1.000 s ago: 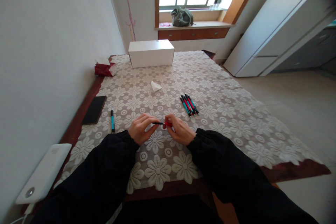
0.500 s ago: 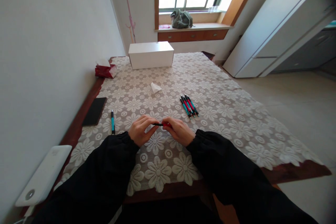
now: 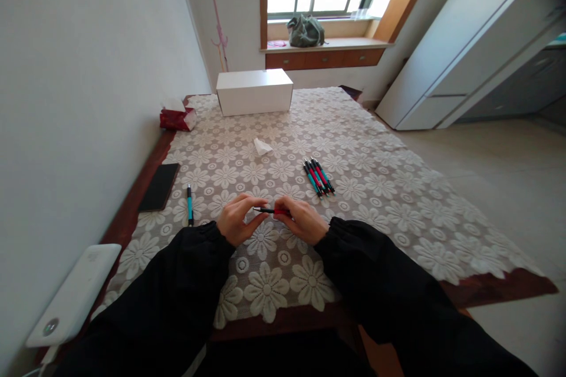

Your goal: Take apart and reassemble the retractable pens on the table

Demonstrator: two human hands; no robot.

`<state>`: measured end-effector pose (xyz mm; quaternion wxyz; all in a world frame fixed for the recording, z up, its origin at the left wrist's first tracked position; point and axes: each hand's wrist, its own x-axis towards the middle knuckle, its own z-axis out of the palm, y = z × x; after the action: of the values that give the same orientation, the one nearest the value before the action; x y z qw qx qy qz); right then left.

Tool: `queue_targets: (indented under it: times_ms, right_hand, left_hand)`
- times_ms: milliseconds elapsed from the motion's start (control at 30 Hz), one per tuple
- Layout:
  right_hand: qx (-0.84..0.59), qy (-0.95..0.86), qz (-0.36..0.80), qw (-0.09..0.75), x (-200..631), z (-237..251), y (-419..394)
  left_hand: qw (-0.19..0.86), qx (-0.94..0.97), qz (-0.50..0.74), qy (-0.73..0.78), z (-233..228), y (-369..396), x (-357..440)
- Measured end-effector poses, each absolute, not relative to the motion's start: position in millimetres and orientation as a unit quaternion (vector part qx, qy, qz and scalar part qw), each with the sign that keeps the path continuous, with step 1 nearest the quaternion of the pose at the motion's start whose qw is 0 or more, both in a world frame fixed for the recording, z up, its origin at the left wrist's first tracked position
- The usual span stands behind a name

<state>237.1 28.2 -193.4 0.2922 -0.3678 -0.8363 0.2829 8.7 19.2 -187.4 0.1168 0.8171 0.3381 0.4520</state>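
My right hand (image 3: 302,219) pinches a red and black pen (image 3: 269,211) by its red part, the silver tip pointing left. The tip reaches into the gap between the thumb and forefinger of my left hand (image 3: 239,218). Those two fingers are parted around the pen's black end, and whether one of them touches it is hard to tell. A teal and black pen (image 3: 190,205) lies alone to the left of my left hand. Beyond my right hand, several teal and red pens (image 3: 319,178) lie side by side.
A lace flower tablecloth (image 3: 266,291) covers the table. On it are a black flat pad (image 3: 160,187), a crumpled tissue (image 3: 262,146), a red tissue pack (image 3: 177,119) and a long white box (image 3: 255,94). A white power strip-like device (image 3: 75,294) sits by the left wall.
My left thumb and forefinger have parted from a pinch on the pen's black end, and the silver tip now shows between them. My right hand keeps its hold.
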Motion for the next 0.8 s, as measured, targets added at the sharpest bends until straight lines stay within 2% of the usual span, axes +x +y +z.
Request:
queue_targets:
  times_ms: [333,800]
  right_hand:
    - [-0.366,-0.846,0.265,0.284,235.9,-189.8,28.4]
    - [-0.371,-0.842,0.262,0.292,235.7,-192.6,28.5]
  left_hand:
    - [0.130,0.821,0.457,0.318,-188.2,20.0,8.5]
    - [0.148,0.792,0.441,0.396,-189.5,19.0,11.0]
